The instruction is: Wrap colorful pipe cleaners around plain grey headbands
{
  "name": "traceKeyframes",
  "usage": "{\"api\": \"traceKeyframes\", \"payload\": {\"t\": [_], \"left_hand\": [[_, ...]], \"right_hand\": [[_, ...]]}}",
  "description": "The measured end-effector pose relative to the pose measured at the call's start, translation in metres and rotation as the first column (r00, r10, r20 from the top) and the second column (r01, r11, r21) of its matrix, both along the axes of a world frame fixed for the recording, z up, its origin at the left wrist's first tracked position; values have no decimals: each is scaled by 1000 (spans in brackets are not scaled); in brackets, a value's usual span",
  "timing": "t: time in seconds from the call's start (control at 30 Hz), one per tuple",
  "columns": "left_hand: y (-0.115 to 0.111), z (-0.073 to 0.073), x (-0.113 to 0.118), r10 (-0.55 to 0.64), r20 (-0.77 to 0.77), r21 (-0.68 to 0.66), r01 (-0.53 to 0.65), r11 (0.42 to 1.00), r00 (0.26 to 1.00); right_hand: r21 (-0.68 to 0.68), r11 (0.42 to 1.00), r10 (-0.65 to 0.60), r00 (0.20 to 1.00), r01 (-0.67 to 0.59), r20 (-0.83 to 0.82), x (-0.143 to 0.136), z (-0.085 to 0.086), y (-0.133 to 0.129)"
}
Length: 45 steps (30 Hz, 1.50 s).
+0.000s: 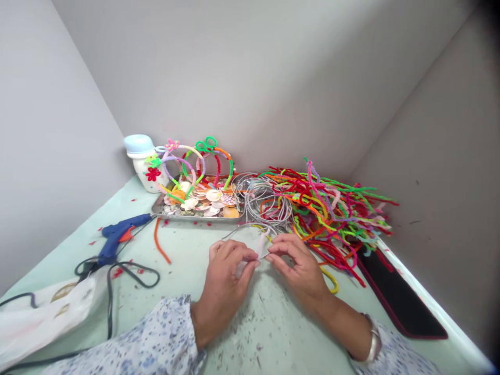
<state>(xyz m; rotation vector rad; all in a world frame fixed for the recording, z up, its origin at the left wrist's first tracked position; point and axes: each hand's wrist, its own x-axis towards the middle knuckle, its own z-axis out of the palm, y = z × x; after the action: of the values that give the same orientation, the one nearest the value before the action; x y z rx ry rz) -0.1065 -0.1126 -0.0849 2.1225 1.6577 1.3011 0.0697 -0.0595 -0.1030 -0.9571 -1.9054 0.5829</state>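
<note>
Over the middle of the table, my left hand (229,268) and my right hand (299,268) face each other, thumb and forefinger pinched on both. Between the fingertips rises a pale pinkish-white pipe cleaner (262,242), its lower end at the left fingertips. A short stretch of thin grey wire seems to run between the two pinches; the fingers partly hide it. Just beyond them lies a loose coil of grey wire (269,208). To its right spreads a large heap of colourful pipe cleaners (332,208).
A metal tray (195,219) of seashells (213,195) stands at the back, with pipe-cleaner headbands (233,166) on it. Behind it is a white jar (142,164) with a blue lid. A blue glue gun (115,237) with its cord lies left; a black mat (404,299) lies right.
</note>
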Motion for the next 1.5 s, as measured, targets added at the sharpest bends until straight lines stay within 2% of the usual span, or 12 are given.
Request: {"api": "traceKeyframes", "payload": {"t": [0.57,0.77,1.07,1.3,1.5], "left_hand": [[0,-2,-1,19,-4,78,-18,997,1000],[0,-2,0,16,15,12,-17,1000,1000],[-1,1,2,-48,41,-122,52,991,998],[0,-3,1,-17,77,-76,22,997,997],[-1,-1,1,-34,57,-113,40,993,998]], "right_hand": [[27,1000,14,1000,-14,-8,0,1,0],[31,999,12,1000,-12,-7,0,1,-1],[1,1000,31,999,-31,37,0,4,-6],[31,999,11,999,-12,32,0,4,-4],[29,1000,10,999,-11,37,-1,2,-3]]}}
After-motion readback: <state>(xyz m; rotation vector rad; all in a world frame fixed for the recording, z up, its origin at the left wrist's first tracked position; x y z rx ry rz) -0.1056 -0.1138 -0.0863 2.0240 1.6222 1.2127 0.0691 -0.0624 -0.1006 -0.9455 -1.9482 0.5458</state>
